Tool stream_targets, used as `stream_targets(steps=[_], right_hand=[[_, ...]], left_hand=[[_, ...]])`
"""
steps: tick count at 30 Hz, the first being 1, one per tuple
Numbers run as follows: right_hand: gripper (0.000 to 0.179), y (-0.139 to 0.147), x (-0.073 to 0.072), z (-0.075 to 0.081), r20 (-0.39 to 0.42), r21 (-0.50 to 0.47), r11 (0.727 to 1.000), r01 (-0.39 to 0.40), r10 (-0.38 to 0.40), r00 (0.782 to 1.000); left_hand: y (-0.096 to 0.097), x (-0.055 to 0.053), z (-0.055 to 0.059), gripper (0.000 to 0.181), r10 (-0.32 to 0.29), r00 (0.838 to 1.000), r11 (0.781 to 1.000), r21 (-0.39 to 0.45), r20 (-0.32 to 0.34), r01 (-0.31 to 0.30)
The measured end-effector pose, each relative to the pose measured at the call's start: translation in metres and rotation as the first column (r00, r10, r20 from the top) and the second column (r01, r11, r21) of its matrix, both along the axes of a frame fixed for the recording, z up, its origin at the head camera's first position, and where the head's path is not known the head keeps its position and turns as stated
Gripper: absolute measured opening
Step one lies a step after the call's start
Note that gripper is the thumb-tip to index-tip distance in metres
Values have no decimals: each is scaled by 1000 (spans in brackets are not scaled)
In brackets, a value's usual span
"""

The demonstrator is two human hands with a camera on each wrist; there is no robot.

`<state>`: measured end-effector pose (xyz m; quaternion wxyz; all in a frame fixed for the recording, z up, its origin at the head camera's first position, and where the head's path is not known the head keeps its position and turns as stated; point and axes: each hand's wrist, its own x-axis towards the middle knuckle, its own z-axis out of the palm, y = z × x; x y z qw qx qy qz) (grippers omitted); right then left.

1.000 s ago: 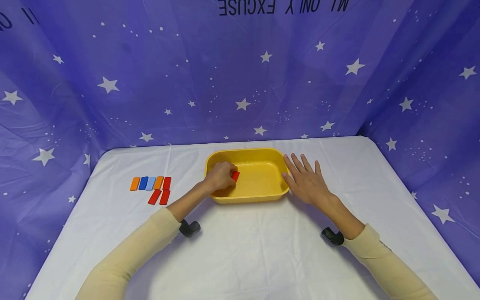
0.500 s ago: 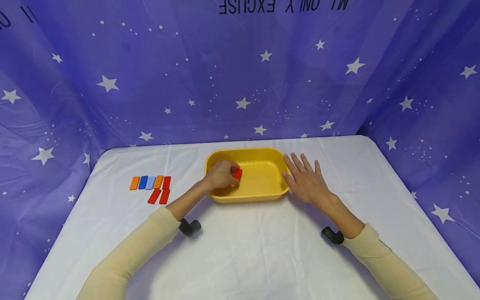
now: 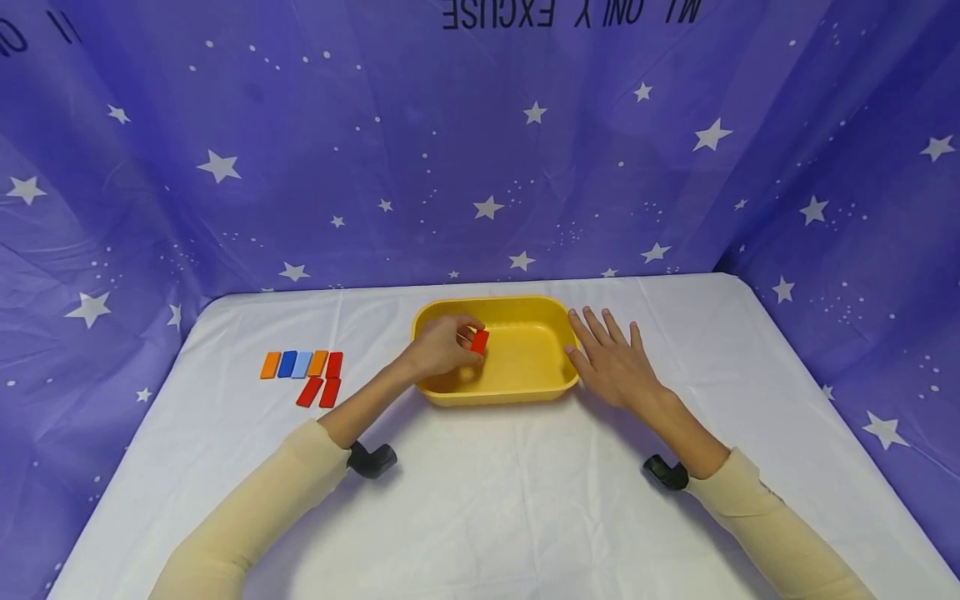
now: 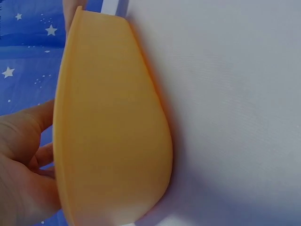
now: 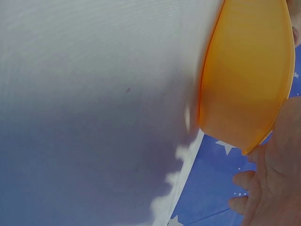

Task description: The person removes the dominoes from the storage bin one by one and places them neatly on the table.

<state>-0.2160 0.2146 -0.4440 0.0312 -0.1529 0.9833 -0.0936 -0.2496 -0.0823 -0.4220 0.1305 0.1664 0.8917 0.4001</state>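
In the head view my left hand (image 3: pixel 442 346) reaches over the left part of a yellow plastic tub (image 3: pixel 517 397) and pinches a small flat red tile (image 3: pixel 480 342) between thumb and fingers. My right hand (image 3: pixel 617 362) lies with straight, spread fingers against the tub's right end. The left wrist view has the tub's outer wall (image 4: pixel 108 117) in front of the left hand (image 4: pixel 26 160), hiding the tile. From the right wrist, the right hand (image 5: pixel 277 169) shows right at the tub's rim.
To the left on the white tablecloth (image 3: pixel 480 500) lie orange, blue, light blue and red tiles in a row, the blue tile (image 3: pixel 287 364) among them. Two red tiles lie just below, one a slanted red tile (image 3: pixel 309 392). A purple starry curtain (image 3: pixel 420 150) stands behind the table.
My left hand has lifted a little and shifted slightly right with the red tile, which shows more fully between its fingers. The right hand and the tub have stayed in place.
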Motion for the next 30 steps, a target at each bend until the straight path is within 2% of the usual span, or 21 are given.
stream_targets(steps=[7,12,15,22,30], right_hand=[[66,0,0,0,10,14,1000,4,-4,1000],[66,0,-1,0,9,17,1000,5,-5,1000],[66,0,-1,-1,11,12,1000,7,-7,1000],[66,0,0,0,20,4,1000,7,-7,1000],[66,0,-1,0,11,7,1000,3,-3,1000]], left_hand=[[-9,6,6,47,-39,996,988,149,79,26],[-20,8,7,47,-92,989,959,276,116,57],[-28,11,9,48,-103,987,945,323,123,59],[-52,19,17,50,-45,990,942,335,133,-2],[-94,27,19,53,33,991,944,321,129,-73]])
